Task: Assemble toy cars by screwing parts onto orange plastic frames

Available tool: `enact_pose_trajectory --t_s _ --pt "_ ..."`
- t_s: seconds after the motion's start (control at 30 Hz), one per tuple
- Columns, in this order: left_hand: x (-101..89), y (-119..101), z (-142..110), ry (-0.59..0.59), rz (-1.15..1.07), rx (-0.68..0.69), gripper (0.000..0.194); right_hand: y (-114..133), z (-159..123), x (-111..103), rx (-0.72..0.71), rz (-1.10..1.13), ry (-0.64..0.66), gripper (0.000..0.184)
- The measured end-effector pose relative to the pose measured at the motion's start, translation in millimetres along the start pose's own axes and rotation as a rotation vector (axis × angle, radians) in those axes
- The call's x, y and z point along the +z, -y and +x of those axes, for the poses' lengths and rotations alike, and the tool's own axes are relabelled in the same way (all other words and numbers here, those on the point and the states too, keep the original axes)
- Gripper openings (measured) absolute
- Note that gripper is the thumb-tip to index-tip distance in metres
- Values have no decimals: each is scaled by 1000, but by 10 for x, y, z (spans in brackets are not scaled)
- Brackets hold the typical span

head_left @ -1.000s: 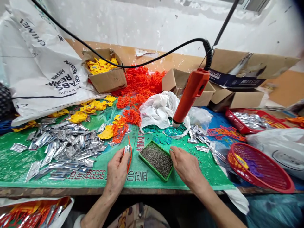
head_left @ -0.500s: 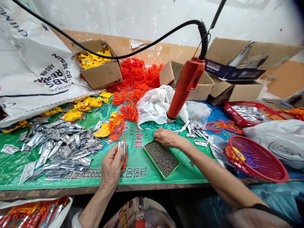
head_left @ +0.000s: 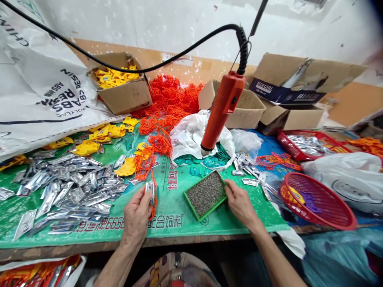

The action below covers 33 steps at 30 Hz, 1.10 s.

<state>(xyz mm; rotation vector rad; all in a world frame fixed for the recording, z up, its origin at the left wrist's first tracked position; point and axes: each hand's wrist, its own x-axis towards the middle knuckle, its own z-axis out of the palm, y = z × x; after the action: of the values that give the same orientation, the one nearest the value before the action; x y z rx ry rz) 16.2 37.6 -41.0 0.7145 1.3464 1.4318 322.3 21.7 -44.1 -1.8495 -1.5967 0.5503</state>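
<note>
My left hand (head_left: 137, 213) is closed around a small silvery piece (head_left: 150, 191) and a thin orange plastic frame (head_left: 154, 199) beside it. My right hand (head_left: 239, 199) grips the right corner of a shallow green tray (head_left: 191, 206), full of tiny grey pieces that look like screws (head_left: 206, 193). Above the tray hangs an orange-red electric screwdriver (head_left: 221, 111), tip down, on a coiled black cord. A heap of silvery pieces (head_left: 77, 183) lies to the left of my left hand. Orange frames (head_left: 144, 163) and yellow plastic parts (head_left: 125, 167) sit just beyond it.
At the back stand a cardboard box of yellow parts (head_left: 119, 97), an orange pile (head_left: 175, 95) and more open boxes (head_left: 247, 111). A white cloth bag (head_left: 188, 133) lies behind the tray. Red baskets (head_left: 317, 215) are on the right. A white sack (head_left: 60, 91) leans on the left.
My right hand has moved from the tray's far edge to its right corner. The tray has turned on the table. My left hand keeps its hold, and the view has shifted slightly.
</note>
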Motion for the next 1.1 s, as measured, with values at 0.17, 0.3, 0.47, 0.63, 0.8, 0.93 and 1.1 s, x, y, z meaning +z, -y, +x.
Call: enact_pose_trajectory --t_s 0.17,0.3,0.47,0.63,0.8,0.93,1.1 --pt "11 0 -19 2 5 19 45 206 -164 267 163 171 -31 45" --pt "-23 37 -11 -20 -20 46 39 355 -130 318 198 263 1 45" --pt "-64 51 11 -26 -32 46 34 426 -157 283 261 331 13 45" --pt "-17 19 7 -6 -33 43 34 414 -229 256 336 383 57 48" --pt "-40 37 6 -2 -11 69 31 468 -249 229 340 422 89 46" --pt "-44 54 7 -10 -20 54 33 532 -258 184 363 441 77 43" --pt "-70 24 38 -38 -36 23 41 585 -267 152 361 490 107 38"
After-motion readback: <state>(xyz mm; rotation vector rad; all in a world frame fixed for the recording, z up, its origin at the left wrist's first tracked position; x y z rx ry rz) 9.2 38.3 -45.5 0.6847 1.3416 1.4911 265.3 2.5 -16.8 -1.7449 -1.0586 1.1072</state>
